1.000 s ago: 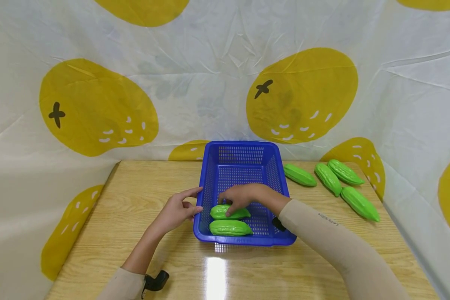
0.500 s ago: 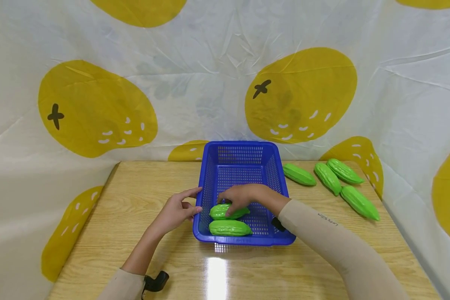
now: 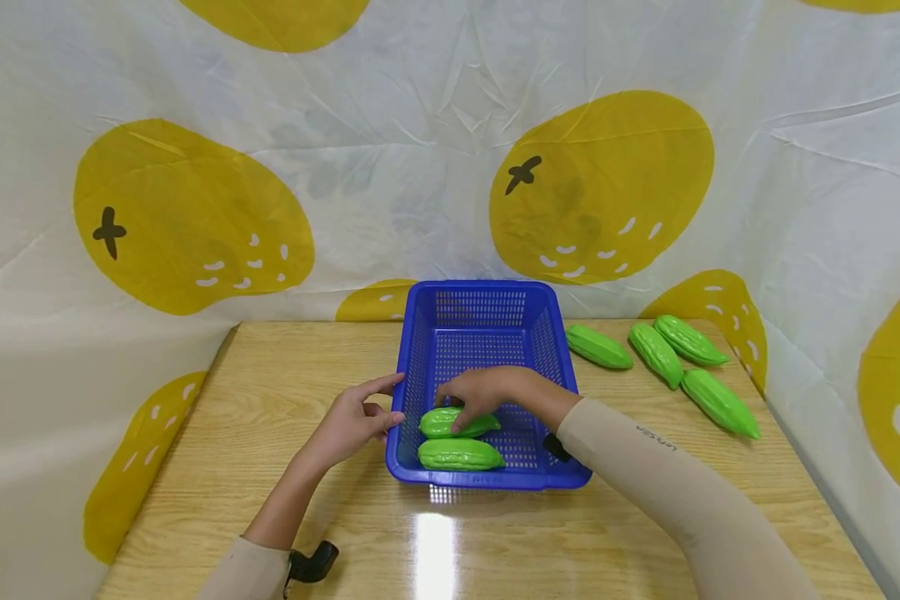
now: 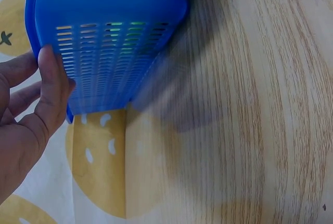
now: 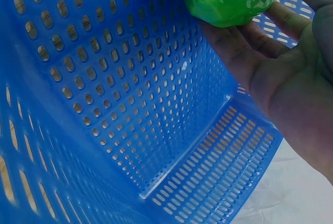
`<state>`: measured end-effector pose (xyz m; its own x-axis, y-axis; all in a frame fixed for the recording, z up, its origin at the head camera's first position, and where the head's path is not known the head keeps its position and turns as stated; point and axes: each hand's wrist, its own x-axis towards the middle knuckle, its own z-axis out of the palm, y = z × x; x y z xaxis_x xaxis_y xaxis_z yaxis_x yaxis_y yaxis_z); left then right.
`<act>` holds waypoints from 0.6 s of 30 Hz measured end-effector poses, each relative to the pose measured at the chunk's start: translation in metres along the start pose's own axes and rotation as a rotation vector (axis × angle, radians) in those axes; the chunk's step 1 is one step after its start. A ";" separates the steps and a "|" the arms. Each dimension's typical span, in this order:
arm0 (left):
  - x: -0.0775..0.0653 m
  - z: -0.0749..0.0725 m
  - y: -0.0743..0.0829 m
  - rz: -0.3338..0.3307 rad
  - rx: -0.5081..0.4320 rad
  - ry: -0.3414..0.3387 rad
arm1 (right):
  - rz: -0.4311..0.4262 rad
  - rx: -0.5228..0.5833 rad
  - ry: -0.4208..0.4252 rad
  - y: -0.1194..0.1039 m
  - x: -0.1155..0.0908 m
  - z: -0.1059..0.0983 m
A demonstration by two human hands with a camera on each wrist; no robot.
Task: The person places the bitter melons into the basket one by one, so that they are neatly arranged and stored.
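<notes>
White backdrop, big yellow fruit print, behind and around. Wood-grain table, glare patch in front of basket. Blue perforated basket upright on table, near backdrop.

Right sleeve, beige, dark marking, reaches over basket's right rim. Left sleeve, beige, well apart from basket, front-left.

Right hand inside basket, thumb and fingers clamped round the upper green gourd; right wrist view shows one end of it against the fingers. Can't tell if it touches basket floor. Left hand outside basket's left side, thumb and forefinger apart, both at the rim; can't tell if it grips.

Lower green gourd lies in basket, along front wall, just in front of the held one. Four loose gourds on table right of basket: first just beside rim, second farther off, third close alongside second, fourth farthest right.

Black wrist piece below left hand, front-left of basket.
</notes>
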<state>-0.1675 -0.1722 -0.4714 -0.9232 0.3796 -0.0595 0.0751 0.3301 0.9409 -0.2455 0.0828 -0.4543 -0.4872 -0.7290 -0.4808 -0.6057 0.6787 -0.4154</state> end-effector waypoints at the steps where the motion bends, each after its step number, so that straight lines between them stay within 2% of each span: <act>1: 0.000 0.000 0.000 0.000 0.000 0.000 | 0.001 0.003 0.002 0.000 0.000 0.000; 11: 0.000 0.000 0.001 0.003 0.004 0.005 | 0.007 0.020 0.013 0.001 -0.001 -0.001; 18: 0.000 0.000 0.001 0.001 0.011 0.006 | -0.009 0.045 0.045 0.000 -0.009 -0.012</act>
<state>-0.1676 -0.1716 -0.4706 -0.9255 0.3746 -0.0564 0.0801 0.3390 0.9374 -0.2487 0.0883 -0.4406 -0.5101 -0.7378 -0.4421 -0.5820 0.6745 -0.4541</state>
